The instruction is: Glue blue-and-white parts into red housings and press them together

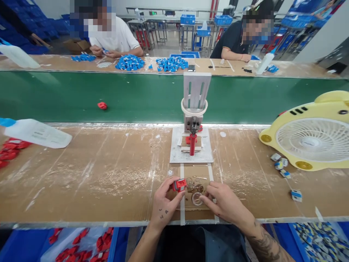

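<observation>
My left hand (166,203) grips a small red plastic housing (179,185) with grey on its left side, between thumb and fingers. Just right of it, my right hand (227,200) has its fingers drawn together at the edge of a small round clear dish (196,198); whatever the fingertips pinch, if anything, is too small to make out. Behind the dish lies a brownish wet-looking patch (195,187) on the cardboard, with a thin stick (200,178) beyond it. A hand press (193,120) with a red handle stands farther back, a red piece under it.
A yellow fan (308,134) stands at right, near several grey-blue-yellow pieces (296,195). At left, a white bottle (38,133) lies by red parts (11,151). Blue bins (116,243) sit below the front edge. Across the green belt (141,98), two people work at another bench.
</observation>
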A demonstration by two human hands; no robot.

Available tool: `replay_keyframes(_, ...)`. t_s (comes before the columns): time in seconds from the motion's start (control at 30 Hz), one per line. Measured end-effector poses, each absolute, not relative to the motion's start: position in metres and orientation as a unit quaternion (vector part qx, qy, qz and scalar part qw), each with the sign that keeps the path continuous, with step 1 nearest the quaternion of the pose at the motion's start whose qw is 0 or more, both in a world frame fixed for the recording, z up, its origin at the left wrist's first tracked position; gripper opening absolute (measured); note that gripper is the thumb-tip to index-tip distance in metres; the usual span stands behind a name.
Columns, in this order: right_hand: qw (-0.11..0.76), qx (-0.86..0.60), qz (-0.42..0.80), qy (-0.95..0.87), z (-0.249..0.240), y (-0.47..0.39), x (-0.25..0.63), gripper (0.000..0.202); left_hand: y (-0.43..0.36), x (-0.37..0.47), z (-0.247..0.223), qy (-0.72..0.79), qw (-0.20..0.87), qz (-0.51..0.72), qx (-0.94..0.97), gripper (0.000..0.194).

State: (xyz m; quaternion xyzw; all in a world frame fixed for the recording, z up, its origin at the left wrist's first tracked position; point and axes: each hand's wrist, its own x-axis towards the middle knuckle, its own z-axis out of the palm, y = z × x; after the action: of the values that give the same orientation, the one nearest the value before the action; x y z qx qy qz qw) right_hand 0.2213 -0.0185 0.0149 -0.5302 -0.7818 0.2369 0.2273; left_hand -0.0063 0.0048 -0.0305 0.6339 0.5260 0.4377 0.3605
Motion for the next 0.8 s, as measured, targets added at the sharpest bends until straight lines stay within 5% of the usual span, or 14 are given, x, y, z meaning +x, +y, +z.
replay_keyframes(0.4,0.309,-0.858,0.092,-0.400,0.036,-0.075,0.429,0.023,0.001,-0.016,-0.034,0.585,0.474,0.445,0.486,0.052)
replay_keyframes(0.53,0.372,-0.854,0.122,-0.341,0.014,-0.089,0.427,0.021,-0.002,0.001,-0.020,0.527,0.550,0.456,0.460,0.054)
replay_keyframes(0.67,0.472,-0.800,0.186,-0.320,-0.012,-0.082,0.389,0.042,-0.009,0.021,-0.005,0.489,0.596,0.457,0.444,0.058)
replay_keyframes(0.8,0.607,-0.639,0.374,-0.289,-0.020,-0.068,0.338,0.047,-0.014,0.041,0.007,0.450,0.656,0.454,0.402,0.063)
